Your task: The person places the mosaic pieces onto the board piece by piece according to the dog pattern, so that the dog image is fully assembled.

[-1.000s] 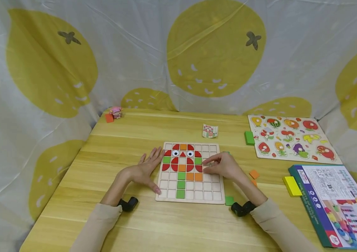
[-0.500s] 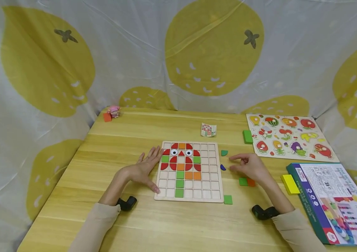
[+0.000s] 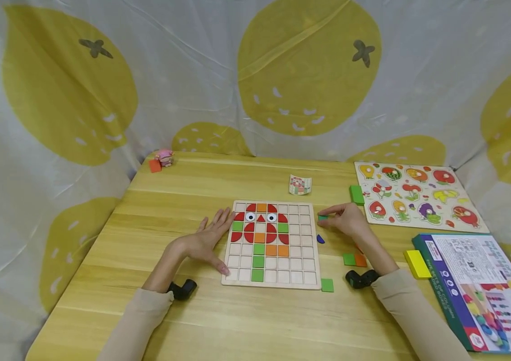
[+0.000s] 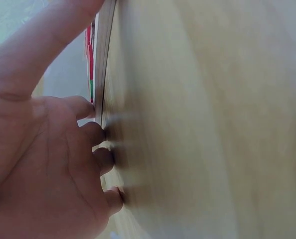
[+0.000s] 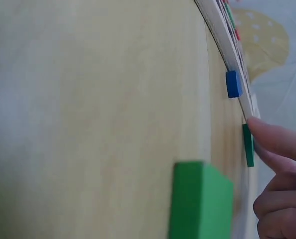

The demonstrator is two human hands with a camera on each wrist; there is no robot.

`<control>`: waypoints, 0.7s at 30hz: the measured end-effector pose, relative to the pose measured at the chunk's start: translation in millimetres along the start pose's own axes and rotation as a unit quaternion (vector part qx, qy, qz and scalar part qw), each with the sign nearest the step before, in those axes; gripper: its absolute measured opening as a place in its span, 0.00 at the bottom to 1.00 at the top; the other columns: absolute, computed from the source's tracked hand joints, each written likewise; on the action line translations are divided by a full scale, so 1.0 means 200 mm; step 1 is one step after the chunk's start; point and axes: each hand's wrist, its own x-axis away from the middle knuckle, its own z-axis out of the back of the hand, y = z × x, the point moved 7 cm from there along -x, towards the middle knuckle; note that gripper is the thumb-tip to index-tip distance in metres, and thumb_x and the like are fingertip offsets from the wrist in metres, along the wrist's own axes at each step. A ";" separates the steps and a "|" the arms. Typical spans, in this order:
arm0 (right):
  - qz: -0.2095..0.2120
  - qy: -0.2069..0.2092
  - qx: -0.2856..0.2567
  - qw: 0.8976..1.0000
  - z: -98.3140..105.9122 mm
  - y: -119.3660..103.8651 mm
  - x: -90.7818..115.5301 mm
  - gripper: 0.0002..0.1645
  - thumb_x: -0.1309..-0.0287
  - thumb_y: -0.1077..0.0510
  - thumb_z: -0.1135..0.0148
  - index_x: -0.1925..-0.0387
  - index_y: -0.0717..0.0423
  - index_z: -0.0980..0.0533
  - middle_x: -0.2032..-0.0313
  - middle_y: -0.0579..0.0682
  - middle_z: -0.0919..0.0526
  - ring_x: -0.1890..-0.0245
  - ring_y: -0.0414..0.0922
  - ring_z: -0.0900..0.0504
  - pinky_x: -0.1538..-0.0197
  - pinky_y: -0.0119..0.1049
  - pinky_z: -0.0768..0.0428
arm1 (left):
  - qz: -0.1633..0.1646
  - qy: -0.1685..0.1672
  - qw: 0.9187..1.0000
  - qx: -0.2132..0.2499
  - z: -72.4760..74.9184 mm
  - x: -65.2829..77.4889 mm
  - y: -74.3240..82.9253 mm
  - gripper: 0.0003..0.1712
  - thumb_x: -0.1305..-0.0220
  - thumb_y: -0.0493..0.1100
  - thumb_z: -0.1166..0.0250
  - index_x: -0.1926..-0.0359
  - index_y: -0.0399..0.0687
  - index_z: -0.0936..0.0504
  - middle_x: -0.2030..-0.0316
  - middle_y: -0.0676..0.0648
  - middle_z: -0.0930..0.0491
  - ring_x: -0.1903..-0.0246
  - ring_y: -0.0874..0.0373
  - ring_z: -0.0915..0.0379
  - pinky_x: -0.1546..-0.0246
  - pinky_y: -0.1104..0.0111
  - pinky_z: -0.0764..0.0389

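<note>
A square wooden grid board [image 3: 298, 265] lies mid-table, holding red quarter-round, green, orange and eye tiles. My left hand [image 3: 205, 245] rests at the board's left edge with fingers spread; in the left wrist view, fingertips [image 4: 104, 160] touch the tabletop beside the board's side. Right of the board, my right hand [image 3: 347, 220] has thumb and index finger at a dark green quarter-round tile [image 3: 322, 218], pinching it. In the right wrist view that green tile [image 5: 248, 145] shows at the fingertips, other fingers curled. A blue curved tile [image 3: 320, 239] lies just nearer me.
Loose green [image 3: 349, 259] and orange tiles [image 3: 360, 259] lie beneath the right forearm, another green tile [image 3: 327, 285] by the board's corner. A small picture card [image 3: 300, 185] lies behind. At right are a fruit puzzle [image 3: 422, 195], a box [image 3: 476, 291], and green and yellow blocks [image 3: 417, 264].
My right hand has left the board's red tile at the right, swung out to the right, then come back left onto the dark green tile. My left hand stays put.
</note>
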 end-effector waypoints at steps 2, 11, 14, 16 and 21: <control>0.006 -0.014 0.002 1.000 0.00 0.00 0.01 0.19 0.54 0.53 0.24 0.58 0.53 0.14 0.91 0.39 0.41 0.87 0.38 0.44 0.82 0.30 0.43 | 0.002 0.000 1.000 0.001 0.00 0.00 0.00 0.82 0.65 0.67 0.23 0.24 0.48 0.71 0.24 0.41 0.80 0.25 0.42 0.84 0.28 0.39 0.72; 0.008 0.000 0.054 0.999 0.08 0.01 0.07 0.22 0.61 0.55 0.21 0.60 0.57 0.15 0.86 0.41 0.41 0.83 0.41 0.42 0.79 0.31 0.41 | -0.003 0.004 1.000 0.008 0.00 0.00 0.00 0.82 0.66 0.66 0.22 0.24 0.47 0.71 0.24 0.40 0.79 0.25 0.41 0.84 0.29 0.38 0.72; 0.002 -0.003 0.046 0.999 0.08 0.02 0.07 0.20 0.60 0.57 0.21 0.61 0.58 0.15 0.86 0.41 0.41 0.83 0.40 0.42 0.79 0.31 0.41 | 0.000 0.002 1.000 0.011 0.00 0.00 0.00 0.82 0.65 0.65 0.22 0.24 0.46 0.70 0.24 0.40 0.79 0.25 0.41 0.84 0.29 0.38 0.72; -0.002 -0.011 0.024 1.000 0.08 0.03 0.07 0.20 0.58 0.58 0.22 0.59 0.59 0.15 0.87 0.40 0.42 0.83 0.39 0.43 0.79 0.31 0.42 | 0.000 0.001 1.000 0.010 0.00 0.00 0.00 0.82 0.65 0.65 0.22 0.24 0.46 0.70 0.24 0.40 0.80 0.25 0.42 0.84 0.28 0.39 0.73; 0.000 -0.018 -0.002 1.000 0.05 0.02 0.07 0.21 0.58 0.59 0.22 0.59 0.60 0.16 0.88 0.39 0.43 0.84 0.38 0.44 0.79 0.30 0.42 | -0.001 -0.001 1.000 0.015 0.00 0.00 0.01 0.81 0.65 0.65 0.22 0.24 0.47 0.70 0.24 0.41 0.80 0.25 0.43 0.85 0.28 0.39 0.73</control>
